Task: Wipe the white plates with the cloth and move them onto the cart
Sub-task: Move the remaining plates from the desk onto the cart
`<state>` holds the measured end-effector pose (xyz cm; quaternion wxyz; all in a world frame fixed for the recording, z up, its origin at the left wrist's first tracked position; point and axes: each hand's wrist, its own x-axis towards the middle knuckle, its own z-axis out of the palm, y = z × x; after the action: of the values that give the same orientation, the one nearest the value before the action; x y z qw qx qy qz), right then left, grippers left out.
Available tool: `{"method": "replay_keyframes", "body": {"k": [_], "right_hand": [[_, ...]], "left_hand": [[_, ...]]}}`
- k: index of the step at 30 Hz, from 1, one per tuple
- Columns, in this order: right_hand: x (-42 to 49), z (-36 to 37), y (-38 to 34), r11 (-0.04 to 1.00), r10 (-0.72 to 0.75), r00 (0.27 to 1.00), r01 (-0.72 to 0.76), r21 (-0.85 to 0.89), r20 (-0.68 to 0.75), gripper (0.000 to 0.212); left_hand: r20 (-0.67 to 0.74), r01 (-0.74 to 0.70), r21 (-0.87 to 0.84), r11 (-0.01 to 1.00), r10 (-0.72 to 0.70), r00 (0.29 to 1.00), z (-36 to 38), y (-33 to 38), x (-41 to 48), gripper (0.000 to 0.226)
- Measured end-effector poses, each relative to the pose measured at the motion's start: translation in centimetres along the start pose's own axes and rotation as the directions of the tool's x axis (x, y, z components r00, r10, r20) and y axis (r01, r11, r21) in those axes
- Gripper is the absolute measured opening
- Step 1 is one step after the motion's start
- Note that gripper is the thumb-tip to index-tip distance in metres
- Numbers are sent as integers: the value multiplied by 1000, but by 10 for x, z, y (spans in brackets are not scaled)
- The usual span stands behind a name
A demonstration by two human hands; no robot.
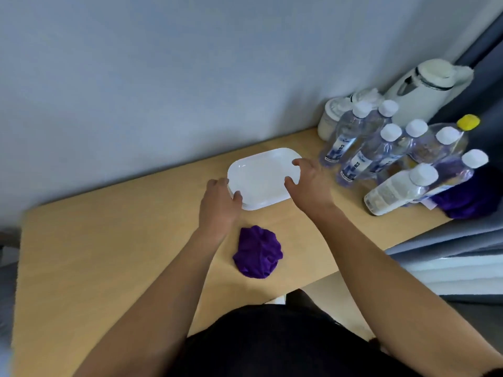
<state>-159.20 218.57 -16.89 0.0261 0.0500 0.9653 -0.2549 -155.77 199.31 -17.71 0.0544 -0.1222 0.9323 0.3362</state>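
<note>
A stack of white rectangular plates point(261, 175) lies on the wooden table point(109, 254) near the wall. My left hand point(219, 204) grips the stack's left edge, thumb on the rim and fingers curled round the side. Over the right edge my right hand point(309, 183) curls, with fingertips on the rim and the thumb on the plate's inner surface. A crumpled purple cloth point(257, 253) sits on the table just in front of the plates, between my forearms, and neither hand touches it. No cart is in view.
Several clear water bottles point(381, 153) with white caps stand right of the plates, one point(400, 189) lying on its side. A white kettle point(424, 88) and a jar point(332, 118) are in the back right corner. A second purple cloth point(468, 200) lies at the right edge.
</note>
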Motion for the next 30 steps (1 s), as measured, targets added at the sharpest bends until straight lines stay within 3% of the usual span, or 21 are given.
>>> {"method": "replay_keyframes", "body": {"k": [6,16,24,30], "right_hand": [[44,-3,34,999,17,991,-10,-53,131,60],[73,-1,53,1000,-3,968,5,-7,253,50],[67,-3,55,977,14,977,-58,204,211,44],[46,-14,40,986,-10,992,-11,166,125,40]], "left_hand": [[-69,189,-61,980,-193,979,24,18,17,44],[-140,320,-83,944,-329,934,37,18,30,27],[-201,334,-112,936,-350,915,41,23,22,29],[-219,270,-225,936,-319,922,32,11,3,34]]}}
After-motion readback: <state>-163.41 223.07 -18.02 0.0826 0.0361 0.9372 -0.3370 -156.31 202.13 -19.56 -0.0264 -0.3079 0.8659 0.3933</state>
